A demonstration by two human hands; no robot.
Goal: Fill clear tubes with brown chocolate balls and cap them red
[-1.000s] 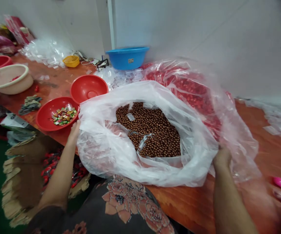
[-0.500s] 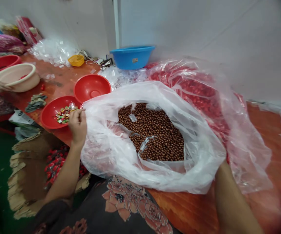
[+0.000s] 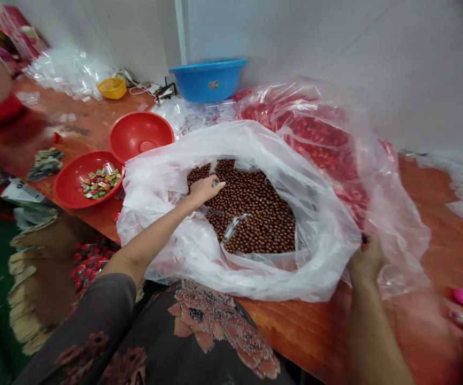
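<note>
A big translucent white bag (image 3: 239, 286) lies open on the table, full of small round brown balls (image 3: 259, 214). Over the balls at the bag's left side is my left hand (image 3: 208, 190), its fingers closed on a small clear plastic piece that shows between them. A strip of clear plastic (image 3: 233, 229) lies on the balls. My right hand (image 3: 365, 259) is at the bag's right edge with its fingers closed; a bit of red shows by the fingertips, and what it grips is too small to name.
Left of the bag stand a red bowl (image 3: 69, 184) with wrapped candies and another red bowl (image 3: 141, 133). Behind are a blue basin (image 3: 209, 83) and a bag of red items (image 3: 315, 133). A cardboard box (image 3: 43, 283) sits below the table edge.
My left hand has moved right, from beside the candy bowl into the bag, and the loose clear piece there is now in its fingers. My right hand has come into view from behind the bag's edge.
</note>
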